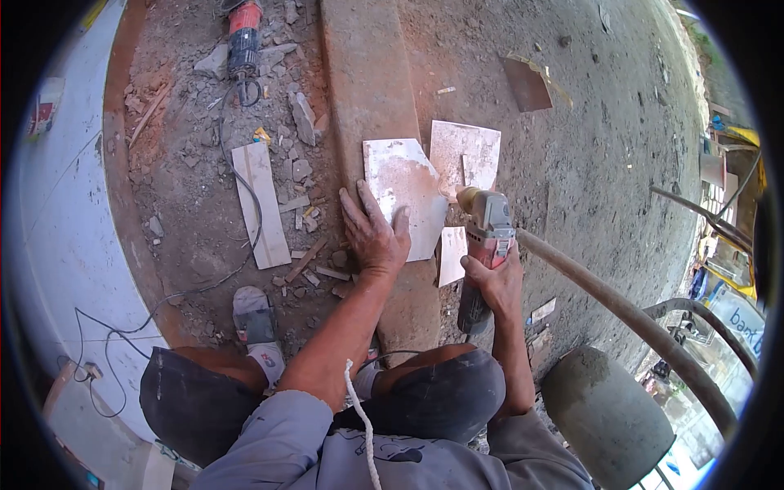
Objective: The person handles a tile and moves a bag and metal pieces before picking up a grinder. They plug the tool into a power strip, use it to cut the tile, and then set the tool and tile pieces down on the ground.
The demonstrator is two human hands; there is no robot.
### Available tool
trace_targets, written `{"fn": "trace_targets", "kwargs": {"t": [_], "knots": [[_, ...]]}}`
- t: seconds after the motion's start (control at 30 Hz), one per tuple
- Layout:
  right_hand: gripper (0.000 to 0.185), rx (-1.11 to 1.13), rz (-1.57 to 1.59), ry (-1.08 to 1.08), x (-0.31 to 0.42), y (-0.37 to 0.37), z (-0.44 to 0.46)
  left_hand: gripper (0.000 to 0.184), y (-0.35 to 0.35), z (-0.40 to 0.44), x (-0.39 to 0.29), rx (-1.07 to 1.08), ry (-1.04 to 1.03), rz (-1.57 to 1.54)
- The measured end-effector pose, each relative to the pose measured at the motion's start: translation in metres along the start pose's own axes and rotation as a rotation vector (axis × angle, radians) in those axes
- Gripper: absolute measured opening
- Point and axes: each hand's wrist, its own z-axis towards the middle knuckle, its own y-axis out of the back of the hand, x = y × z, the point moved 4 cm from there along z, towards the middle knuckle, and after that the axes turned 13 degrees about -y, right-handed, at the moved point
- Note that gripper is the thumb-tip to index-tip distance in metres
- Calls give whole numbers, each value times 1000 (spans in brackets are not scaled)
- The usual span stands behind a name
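A pale tile [396,208] with one angled corner and reddish dust lies on a narrow concrete ledge [371,77]. My left hand [376,233] rests on its left side, fingers spread and pressing down. In my right hand [496,282] is an angle grinder [490,237], gripped round its red and black body. The grinder's head points at the tile's right edge; whether the disc touches it I cannot tell. Just beyond lies another tile piece [475,151] with a small strip on it. A smaller tile offcut [452,255] sits between the tile and the grinder.
A second red and black power tool [243,41] lies on rubble at upper left. Its cable [222,139] runs past a long tile strip [261,204]. A brown tile shard [527,84] lies farther off. At right are a long pole [629,318] and a grey rounded container [608,416].
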Motion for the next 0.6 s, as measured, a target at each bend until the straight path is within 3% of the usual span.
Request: {"fn": "trace_targets", "kwargs": {"t": [0.23,0.4,0.6], "knots": [[65,-158,413,124,48,107,-62,90,4,-2,7,44,32,-85],[66,-284,561,222,32,120,-77,76,6,-10,26,65,52,-349],[58,-219,759,159,-2,98,-88,70,17,-26,38,-36,125,-291]]}}
